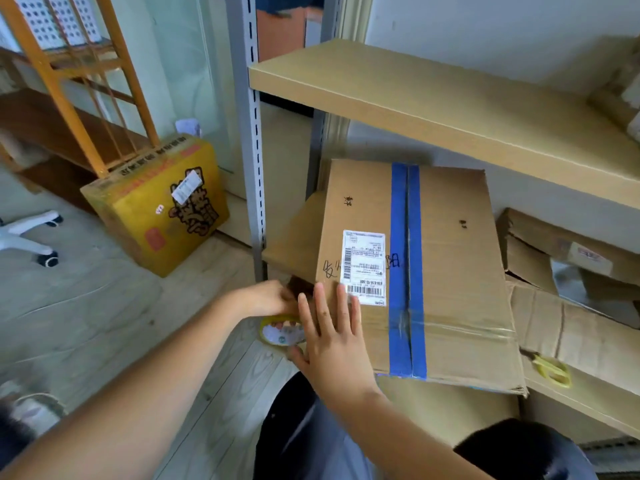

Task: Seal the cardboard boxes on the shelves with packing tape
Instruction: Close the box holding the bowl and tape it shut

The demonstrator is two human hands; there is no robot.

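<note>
On the lower shelf [588,386] lies a big cardboard box [450,271], its near end sticking out past the edge. Blue tape [407,271] runs along its top. The right hand [329,337] lies flat and open on the near left corner. The left hand [268,299] pinches clear tape at the box's left edge, above a tape roll [282,332].
</note>
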